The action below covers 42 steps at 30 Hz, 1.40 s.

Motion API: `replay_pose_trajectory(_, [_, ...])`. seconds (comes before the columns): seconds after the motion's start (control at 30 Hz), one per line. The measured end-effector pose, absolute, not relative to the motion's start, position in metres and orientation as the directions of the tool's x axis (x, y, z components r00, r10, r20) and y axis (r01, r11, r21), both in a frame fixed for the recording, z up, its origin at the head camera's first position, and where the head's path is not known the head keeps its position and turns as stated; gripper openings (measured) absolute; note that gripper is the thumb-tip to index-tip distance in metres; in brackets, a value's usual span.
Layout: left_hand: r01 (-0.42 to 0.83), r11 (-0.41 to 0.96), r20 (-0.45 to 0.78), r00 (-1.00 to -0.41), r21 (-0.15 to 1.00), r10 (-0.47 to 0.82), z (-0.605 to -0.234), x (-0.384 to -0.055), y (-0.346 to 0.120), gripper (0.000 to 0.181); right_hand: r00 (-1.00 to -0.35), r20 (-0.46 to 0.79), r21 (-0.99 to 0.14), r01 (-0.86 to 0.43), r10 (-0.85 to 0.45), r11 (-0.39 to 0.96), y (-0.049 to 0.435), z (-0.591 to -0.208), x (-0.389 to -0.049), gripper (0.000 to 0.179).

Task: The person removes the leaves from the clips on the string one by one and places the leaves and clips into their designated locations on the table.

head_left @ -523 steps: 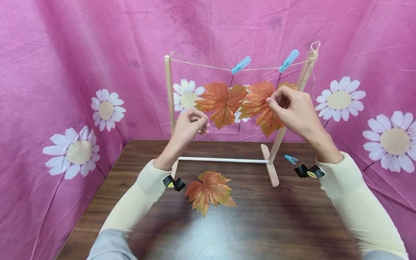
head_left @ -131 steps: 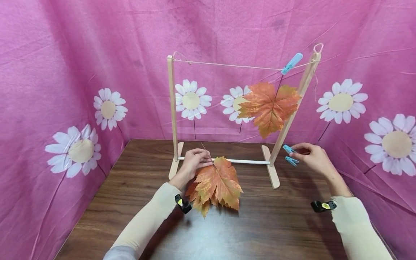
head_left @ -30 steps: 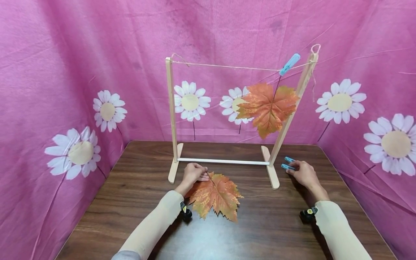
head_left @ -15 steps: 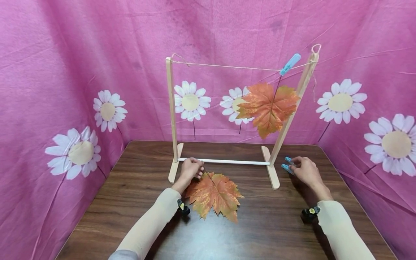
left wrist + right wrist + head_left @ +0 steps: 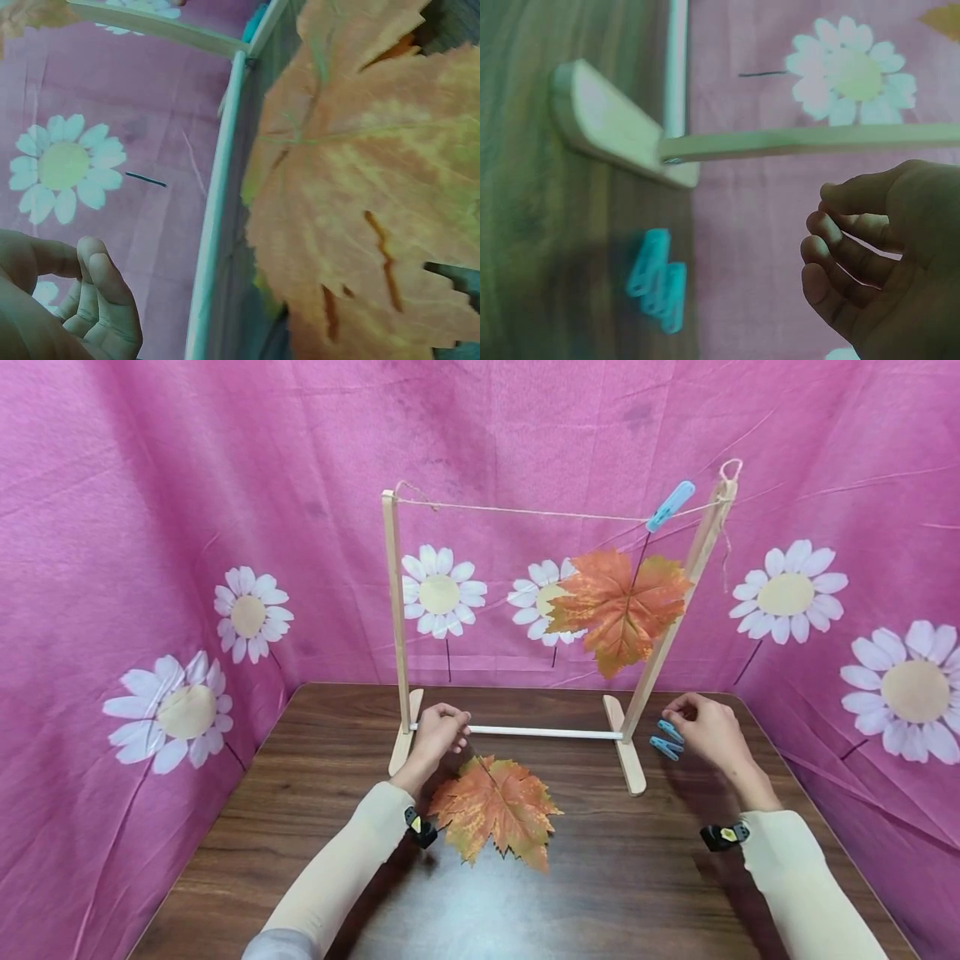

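My left hand is just above the stem of an orange artificial maple leaf on the table; its fingers are loosely curled with nothing between them. The edge of a second leaf shows under that one. Two blue clothespins lie close together beside the stand's right foot. Over them hovers my right hand, apart from the pins and holding nothing in the right wrist view. Another maple leaf hangs by its stem from a blue clothespin on the string.
A wooden stand with a left post, a right post and a white crossbar stands at the back of the brown table. Twine runs between the post tops. A pink daisy-print curtain surrounds the table.
Since the oldest frame, the middle leaf and its clothespin have come off the string onto the table. In the last half second both hands let go and lift away.
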<state>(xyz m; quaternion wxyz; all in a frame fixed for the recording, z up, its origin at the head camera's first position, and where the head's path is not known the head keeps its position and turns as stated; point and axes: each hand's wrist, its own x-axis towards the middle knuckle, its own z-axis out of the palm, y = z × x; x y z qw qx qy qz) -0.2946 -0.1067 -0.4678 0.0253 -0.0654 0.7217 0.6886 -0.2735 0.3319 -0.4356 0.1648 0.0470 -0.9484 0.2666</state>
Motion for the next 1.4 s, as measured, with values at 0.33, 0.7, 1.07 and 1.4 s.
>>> replay_pose_trajectory(0.33, [-0.072, 0.052, -0.07, -0.997, 0.996, -0.041, -0.437, -0.295, -0.103, 0.011, -0.893, 0.447, -0.463, -0.284, -0.055, 0.84, 0.311, -0.396, -0.274, 0.011])
replay_pose_trajectory(0.7, [-0.007, 0.03, -0.007, -1.0, 1.0, 0.005, -0.395, -0.293, -0.089, 0.01, -0.872, 0.486, -0.486, -0.326, -0.059, 0.811, 0.289, -0.344, -0.262, 0.01])
replay_pose_trajectory(1.07, [0.053, 0.031, 0.05, -0.996, 0.998, 0.077, -0.354, -0.285, -0.07, 0.01, -0.837, 0.542, -0.469, -0.37, -0.069, 0.802, 0.271, -0.306, -0.252, 0.013])
replay_pose_trajectory(1.4, [0.147, 0.029, 0.141, -0.98, 0.989, 0.138, -0.323, -0.277, -0.055, 0.008, -0.821, 0.563, -0.456, -0.403, -0.093, 0.794, 0.264, -0.277, -0.251, 0.013])
